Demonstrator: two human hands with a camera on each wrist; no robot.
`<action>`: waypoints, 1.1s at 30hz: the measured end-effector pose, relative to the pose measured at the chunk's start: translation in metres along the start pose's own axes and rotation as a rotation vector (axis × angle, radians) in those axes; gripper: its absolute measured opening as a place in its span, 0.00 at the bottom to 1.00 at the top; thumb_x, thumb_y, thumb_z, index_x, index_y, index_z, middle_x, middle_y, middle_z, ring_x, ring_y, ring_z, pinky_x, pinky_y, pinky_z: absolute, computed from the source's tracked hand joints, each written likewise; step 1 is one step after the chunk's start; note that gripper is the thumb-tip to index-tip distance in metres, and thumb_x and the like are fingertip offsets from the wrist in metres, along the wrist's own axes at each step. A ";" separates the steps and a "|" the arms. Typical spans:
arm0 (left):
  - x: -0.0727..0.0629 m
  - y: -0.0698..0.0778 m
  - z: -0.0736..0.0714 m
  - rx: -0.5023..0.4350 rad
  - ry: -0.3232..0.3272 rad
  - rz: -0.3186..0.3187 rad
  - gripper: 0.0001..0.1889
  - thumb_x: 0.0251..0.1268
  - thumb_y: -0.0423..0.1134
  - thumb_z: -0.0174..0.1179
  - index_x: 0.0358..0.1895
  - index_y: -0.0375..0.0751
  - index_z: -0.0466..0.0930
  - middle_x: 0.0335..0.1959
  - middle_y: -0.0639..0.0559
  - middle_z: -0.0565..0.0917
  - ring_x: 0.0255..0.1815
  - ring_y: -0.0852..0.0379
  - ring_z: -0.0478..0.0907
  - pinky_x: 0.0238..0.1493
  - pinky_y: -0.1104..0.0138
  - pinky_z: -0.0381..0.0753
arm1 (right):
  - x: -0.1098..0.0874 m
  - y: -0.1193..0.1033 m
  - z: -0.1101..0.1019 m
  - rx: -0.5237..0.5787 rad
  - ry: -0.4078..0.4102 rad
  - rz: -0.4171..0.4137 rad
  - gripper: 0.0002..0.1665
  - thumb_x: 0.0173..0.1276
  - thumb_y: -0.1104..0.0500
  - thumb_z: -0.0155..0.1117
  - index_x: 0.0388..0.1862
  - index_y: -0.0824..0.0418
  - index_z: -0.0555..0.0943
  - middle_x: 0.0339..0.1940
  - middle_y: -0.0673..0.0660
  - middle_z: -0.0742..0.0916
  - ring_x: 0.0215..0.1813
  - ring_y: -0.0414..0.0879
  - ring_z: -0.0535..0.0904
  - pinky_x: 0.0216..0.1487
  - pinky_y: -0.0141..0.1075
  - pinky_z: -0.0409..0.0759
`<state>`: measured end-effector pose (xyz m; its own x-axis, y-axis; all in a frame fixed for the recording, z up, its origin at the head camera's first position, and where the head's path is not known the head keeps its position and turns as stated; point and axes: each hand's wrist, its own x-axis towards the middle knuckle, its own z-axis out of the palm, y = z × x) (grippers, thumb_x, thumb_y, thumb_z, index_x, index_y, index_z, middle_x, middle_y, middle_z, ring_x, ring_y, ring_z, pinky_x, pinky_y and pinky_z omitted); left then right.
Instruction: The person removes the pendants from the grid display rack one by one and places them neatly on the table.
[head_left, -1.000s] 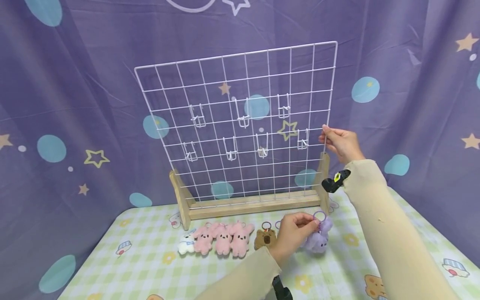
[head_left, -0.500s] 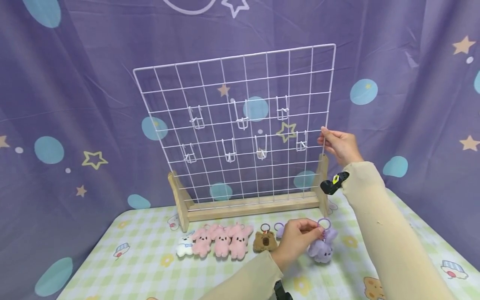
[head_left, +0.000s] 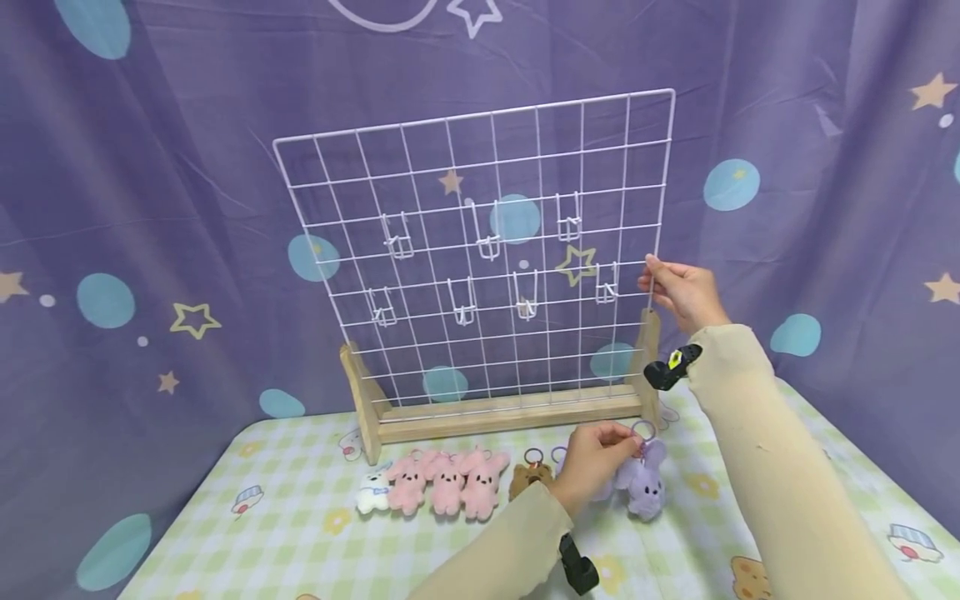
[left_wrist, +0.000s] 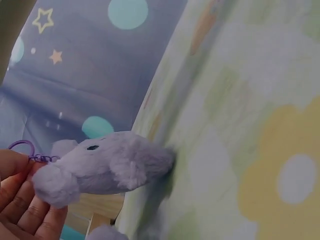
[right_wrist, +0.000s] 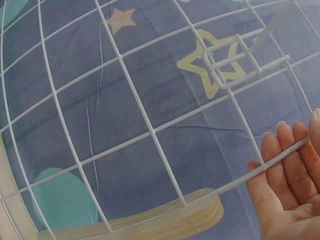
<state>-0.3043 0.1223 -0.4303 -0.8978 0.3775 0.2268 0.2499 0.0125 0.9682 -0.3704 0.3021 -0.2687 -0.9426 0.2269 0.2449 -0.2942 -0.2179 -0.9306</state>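
My left hand (head_left: 596, 458) pinches the purple chain (left_wrist: 44, 158) of a plush keychain (head_left: 643, 487), a lilac long-eared animal. Its purple ring (head_left: 643, 430) stands up above my fingertips. The plush hangs upright low over the tablecloth, its face turned forward, as the head view shows. In the left wrist view its lower end comes close over the cloth. My right hand (head_left: 688, 293) grips the right edge of a white wire grid rack (head_left: 551, 335), thumb in front. The right wrist view shows the fingers (right_wrist: 295, 172) curled about the edge wire.
Several white hooks (head_left: 489, 243) hang on the grid, which stands in a wooden base (head_left: 510, 412). In front lie a white plush (head_left: 373, 492), three pink plush keychains (head_left: 447, 485) and a brown one (head_left: 529, 477). Another purple ring (head_left: 558, 454) shows beside my left hand.
The lilac plush keychain has swung and turned from a tilted pose to hanging upright, face forward. My left hand shifted a little right, then slightly back up. My right hand keeps its grip on the rack.
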 end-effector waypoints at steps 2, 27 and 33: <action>0.004 -0.002 0.001 0.020 0.019 -0.017 0.05 0.56 0.33 0.65 0.30 0.34 0.84 0.25 0.52 0.84 0.25 0.69 0.75 0.31 0.77 0.75 | 0.000 0.000 -0.001 -0.001 -0.002 -0.002 0.13 0.65 0.53 0.64 0.21 0.52 0.84 0.22 0.47 0.86 0.29 0.36 0.81 0.37 0.24 0.80; 0.032 -0.015 0.006 0.115 0.146 -0.051 0.02 0.52 0.28 0.66 0.30 0.34 0.85 0.25 0.48 0.86 0.25 0.67 0.79 0.30 0.77 0.76 | -0.001 0.001 -0.001 -0.022 0.009 0.000 0.12 0.64 0.52 0.64 0.21 0.52 0.84 0.23 0.47 0.86 0.30 0.36 0.82 0.36 0.23 0.79; 0.035 -0.016 0.005 0.112 0.152 -0.028 0.02 0.52 0.27 0.66 0.30 0.33 0.86 0.25 0.46 0.86 0.25 0.68 0.79 0.31 0.77 0.76 | -0.001 0.001 0.000 -0.022 0.010 -0.007 0.13 0.64 0.51 0.65 0.21 0.52 0.84 0.22 0.47 0.86 0.30 0.36 0.81 0.35 0.23 0.79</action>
<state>-0.3383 0.1401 -0.4387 -0.9472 0.2319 0.2215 0.2554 0.1277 0.9584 -0.3702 0.3021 -0.2701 -0.9389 0.2377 0.2490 -0.2973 -0.1957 -0.9345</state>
